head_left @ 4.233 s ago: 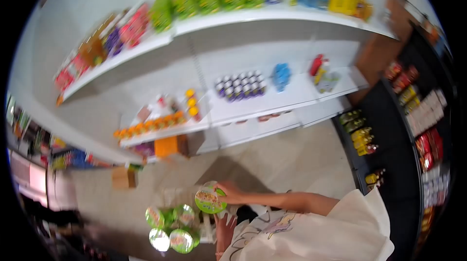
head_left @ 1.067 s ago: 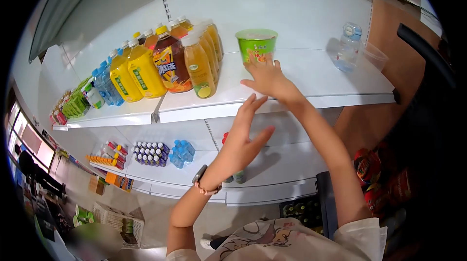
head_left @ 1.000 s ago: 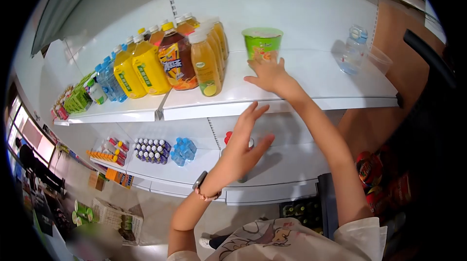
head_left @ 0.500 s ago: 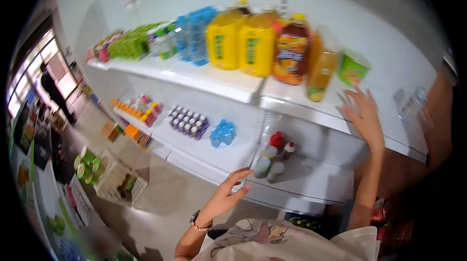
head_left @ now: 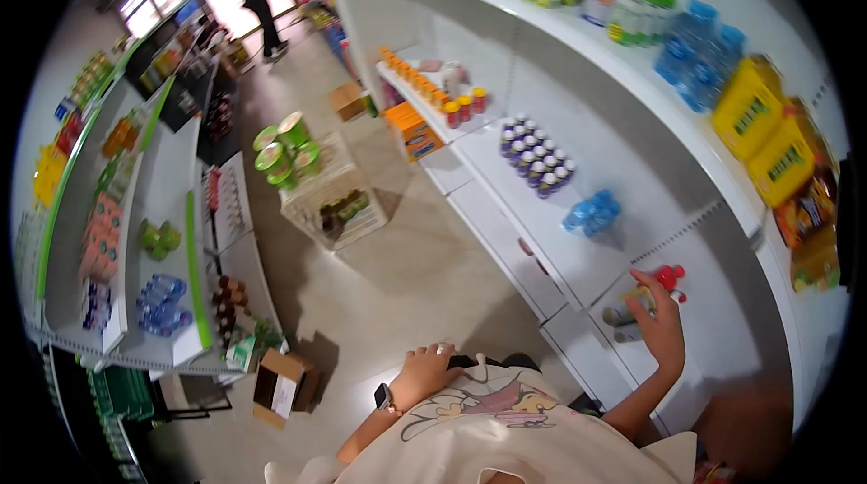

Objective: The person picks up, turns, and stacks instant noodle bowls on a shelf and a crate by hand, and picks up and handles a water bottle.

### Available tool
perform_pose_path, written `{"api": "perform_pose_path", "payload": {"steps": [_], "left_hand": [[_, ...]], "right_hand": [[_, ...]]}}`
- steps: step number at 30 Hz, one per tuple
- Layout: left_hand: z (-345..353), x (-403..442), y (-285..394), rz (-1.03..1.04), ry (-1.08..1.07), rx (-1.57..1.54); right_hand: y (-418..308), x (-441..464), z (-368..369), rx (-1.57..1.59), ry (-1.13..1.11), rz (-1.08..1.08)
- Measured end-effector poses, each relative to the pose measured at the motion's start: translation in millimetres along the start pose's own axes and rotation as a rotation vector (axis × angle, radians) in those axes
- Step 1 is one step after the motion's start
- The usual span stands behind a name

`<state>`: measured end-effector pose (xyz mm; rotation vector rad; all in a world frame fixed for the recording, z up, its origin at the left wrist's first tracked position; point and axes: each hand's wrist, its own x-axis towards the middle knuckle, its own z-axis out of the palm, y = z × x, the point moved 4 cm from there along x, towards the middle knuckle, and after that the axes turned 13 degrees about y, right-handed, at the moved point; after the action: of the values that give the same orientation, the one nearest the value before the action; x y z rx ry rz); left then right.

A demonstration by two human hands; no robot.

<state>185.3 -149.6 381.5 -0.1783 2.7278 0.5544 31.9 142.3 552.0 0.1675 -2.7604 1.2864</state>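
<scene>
Watching remotely, I see the right hand (head_left: 662, 326) empty, thumb and fingers apart, by some bottles (head_left: 627, 333) on the low right shelf (head_left: 636, 363); I can't tell whether it touches them. The left hand (head_left: 424, 374) lies near the shirt (head_left: 488, 412), fingers loosely extended, nothing visible in it, palm hidden. Green tubs (head_left: 271, 159) cluster at the far left of the crate (head_left: 336, 157), probably grouped for easy carrying; whether they stand on it or behind it is unclear. White-capped bottles (head_left: 539, 156) stand in tight rows, likely to save space. The right hand partly covers its neighbours, and labels blur toward the far right.
</scene>
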Motion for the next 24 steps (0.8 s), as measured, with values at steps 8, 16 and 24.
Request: {"api": "perform_pose_path", "payload": {"steps": [8,16,24], "left_hand": [[-12.7,-18.6,-72.6,-0.150,0.412,-0.143],[-1.2,-35.4,-143.6,-0.504,0.227,-0.358],[-60.2,9.5,-264.1,-0.638,0.421,-0.325]], "right_hand": [[-61.0,64.5,131.5,0.556,0.168,-0.195],[-116.0,131.1,240.0,1.351,0.126,-0.229],[-212.2,191.3,398.4,1.536,-0.275,0.153]]}}
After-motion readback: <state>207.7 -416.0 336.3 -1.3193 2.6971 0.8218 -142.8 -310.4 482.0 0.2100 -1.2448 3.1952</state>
